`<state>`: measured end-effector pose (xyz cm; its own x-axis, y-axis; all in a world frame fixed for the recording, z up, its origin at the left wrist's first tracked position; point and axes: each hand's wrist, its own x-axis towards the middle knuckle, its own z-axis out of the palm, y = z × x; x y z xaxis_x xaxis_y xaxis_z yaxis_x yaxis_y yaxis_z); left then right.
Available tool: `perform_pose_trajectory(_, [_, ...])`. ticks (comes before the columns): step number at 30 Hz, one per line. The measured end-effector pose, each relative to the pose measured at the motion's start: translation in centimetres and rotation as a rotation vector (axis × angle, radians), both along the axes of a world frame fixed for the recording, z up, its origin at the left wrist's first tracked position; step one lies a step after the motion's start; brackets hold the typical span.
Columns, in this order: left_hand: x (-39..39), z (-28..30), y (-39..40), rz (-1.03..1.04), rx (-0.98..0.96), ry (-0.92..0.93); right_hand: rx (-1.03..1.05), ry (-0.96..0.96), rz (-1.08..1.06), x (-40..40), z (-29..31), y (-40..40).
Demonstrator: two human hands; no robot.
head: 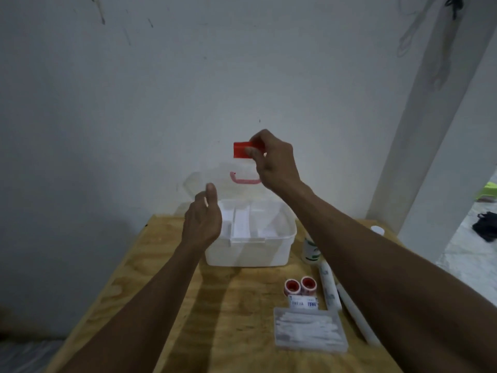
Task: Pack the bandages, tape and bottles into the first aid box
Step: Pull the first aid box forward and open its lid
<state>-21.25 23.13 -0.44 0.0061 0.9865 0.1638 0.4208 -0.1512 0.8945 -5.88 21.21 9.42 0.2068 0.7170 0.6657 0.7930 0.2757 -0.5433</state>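
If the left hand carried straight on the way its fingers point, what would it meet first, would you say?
Probably the raised clear lid of the first aid box: the left hand points up and away toward it, though depth is unclear.

Two bare arms come into view from the bottom, one from 7 o'clock and one from 4 o'clock. No sleeves show; both arms are bare up to the picture's edge. The left hand (203,220) and right hand (274,160) wear nothing. The nails are short and plain.

Tape rolls (300,285) lie right of first aid box (250,251).
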Motion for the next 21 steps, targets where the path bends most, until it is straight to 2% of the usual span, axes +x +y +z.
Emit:
perform_pose_trajectory(3, [0.1,-1.1,1.3,-0.097,0.057,0.222,0.006,0.037,-0.050,0.6,0.6,2.7])
perform_pose_trajectory(6, [0.1,-2.3,1.7,-0.136,0.110,0.350,0.029,0.054,-0.101,1.1,0.7,4.8])
perform_pose_trajectory(13, [0.0,-2.4,1.1,-0.125,0.102,0.473,0.059,0.033,-0.238,1.7,0.0,8.3])
perform_pose_trajectory(18, [0.0,-2.0,0.7,-0.131,0.071,0.501,0.040,0.035,-0.256,1.9,-0.8,8.5])
perform_pose_trajectory(21, [-0.1,-2.1,0.7,-0.133,0.069,0.521,0.046,-0.033,-0.267,1.9,-1.2,8.1])
